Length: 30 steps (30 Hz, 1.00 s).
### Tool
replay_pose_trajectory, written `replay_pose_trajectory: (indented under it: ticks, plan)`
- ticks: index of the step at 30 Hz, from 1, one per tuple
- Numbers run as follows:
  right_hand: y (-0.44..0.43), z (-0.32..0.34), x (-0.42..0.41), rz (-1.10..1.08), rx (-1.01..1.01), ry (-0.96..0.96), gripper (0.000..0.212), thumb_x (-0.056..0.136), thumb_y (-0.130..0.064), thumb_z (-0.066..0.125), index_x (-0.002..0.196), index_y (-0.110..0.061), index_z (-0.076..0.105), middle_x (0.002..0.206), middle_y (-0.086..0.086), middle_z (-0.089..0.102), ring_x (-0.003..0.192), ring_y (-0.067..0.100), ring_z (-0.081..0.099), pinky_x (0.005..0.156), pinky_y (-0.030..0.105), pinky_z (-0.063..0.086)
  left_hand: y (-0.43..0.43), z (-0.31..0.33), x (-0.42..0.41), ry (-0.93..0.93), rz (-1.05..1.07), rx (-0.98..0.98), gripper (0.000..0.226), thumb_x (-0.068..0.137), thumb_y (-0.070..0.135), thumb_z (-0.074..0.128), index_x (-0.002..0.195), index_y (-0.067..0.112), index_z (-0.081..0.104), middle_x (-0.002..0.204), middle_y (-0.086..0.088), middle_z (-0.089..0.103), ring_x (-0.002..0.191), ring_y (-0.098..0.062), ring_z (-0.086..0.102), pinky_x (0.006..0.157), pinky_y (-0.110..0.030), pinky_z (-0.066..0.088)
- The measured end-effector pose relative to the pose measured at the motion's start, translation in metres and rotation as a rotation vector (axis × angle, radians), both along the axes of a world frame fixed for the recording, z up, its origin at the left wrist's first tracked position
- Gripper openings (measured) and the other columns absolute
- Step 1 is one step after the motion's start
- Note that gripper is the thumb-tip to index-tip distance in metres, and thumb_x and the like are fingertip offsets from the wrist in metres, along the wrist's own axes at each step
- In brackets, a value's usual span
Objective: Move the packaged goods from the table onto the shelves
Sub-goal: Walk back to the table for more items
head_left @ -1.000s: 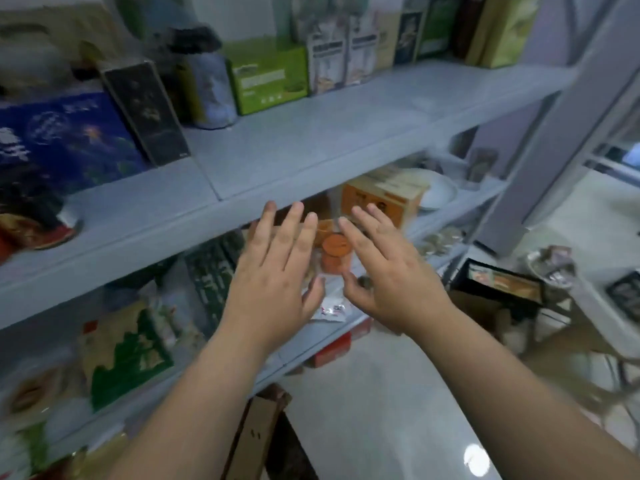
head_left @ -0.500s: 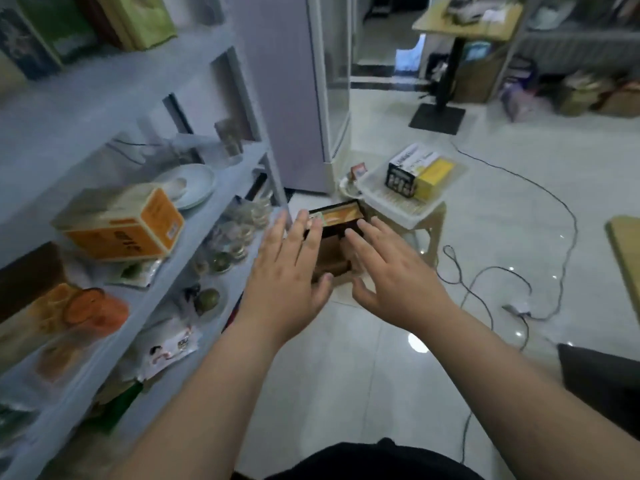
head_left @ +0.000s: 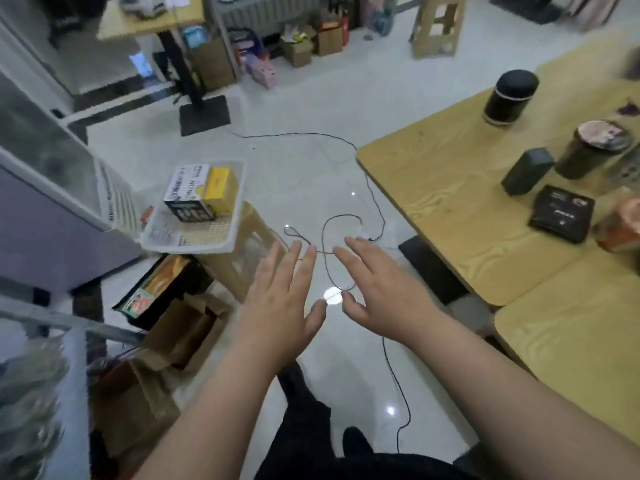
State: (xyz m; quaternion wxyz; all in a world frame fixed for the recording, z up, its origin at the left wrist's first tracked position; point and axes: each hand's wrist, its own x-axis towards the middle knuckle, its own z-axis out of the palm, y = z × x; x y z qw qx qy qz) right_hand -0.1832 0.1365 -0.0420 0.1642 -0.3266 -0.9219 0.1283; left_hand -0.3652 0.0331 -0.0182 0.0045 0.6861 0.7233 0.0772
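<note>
wooden table (head_left: 433,188) | on it: black canister (head_left: 512,97) | dark box (head_left: 528,171) | flat black packet (head_left: 561,213)

One wide-angle head-worn view looks forward and steeply down at the floor (head_left: 311,98), close over the left hand (head_left: 277,299) and right hand (head_left: 388,296), with the surface (head_left: 443,188) at two o'clock.

Glossy white floor (head_left: 311,174) (trailing black cable (head_left: 375,199))
</note>
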Motion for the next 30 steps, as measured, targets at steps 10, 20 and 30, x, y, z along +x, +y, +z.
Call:
replay_pose_trajectory:
  ticks: [10, 20, 30]
  plan:
    - [0.079, 0.006, 0.048, -0.428, -0.106, -0.095, 0.063, 0.082, -0.029, 0.061, 0.141, -0.009, 0.052, 0.141, 0.017, 0.053, 0.13, 0.032, 0.053, 0.099, 0.043, 0.053, 0.163, -0.026, 0.018, -0.104, -0.483, -0.071, 0.074, 0.095, 0.052, 0.037, 0.155, 0.009, 0.033, 0.158, -0.016, 0.038, 0.15, -0.04, 0.024, 0.12, -0.053, 0.028]
    - [0.11, -0.002, 0.082, -0.838, -0.15, -0.045, 0.062, 0.081, -0.02, 0.072, 0.139, -0.009, 0.055, 0.141, 0.017, 0.055, 0.127, 0.032, 0.056, 0.094, 0.039, 0.053, 0.28, -0.028, 0.06, -0.129, -0.807, -0.045, 0.073, 0.091, 0.05, 0.041, 0.15, 0.007, 0.041, 0.148, -0.017, 0.05, 0.143, -0.041, 0.036, 0.113, -0.05, 0.035]
    - [0.18, -0.027, 0.208, -1.005, -0.331, -0.008, 0.06, 0.096, -0.031, 0.059, 0.152, -0.02, 0.04, 0.158, 0.006, 0.034, 0.143, 0.025, 0.036, 0.108, 0.035, 0.04, 0.379, -0.042, 0.184, -0.113, -0.936, -0.074, 0.07, 0.088, 0.044, 0.044, 0.145, 0.003, 0.048, 0.139, -0.019, 0.057, 0.137, -0.033, 0.034, 0.11, -0.05, 0.038]
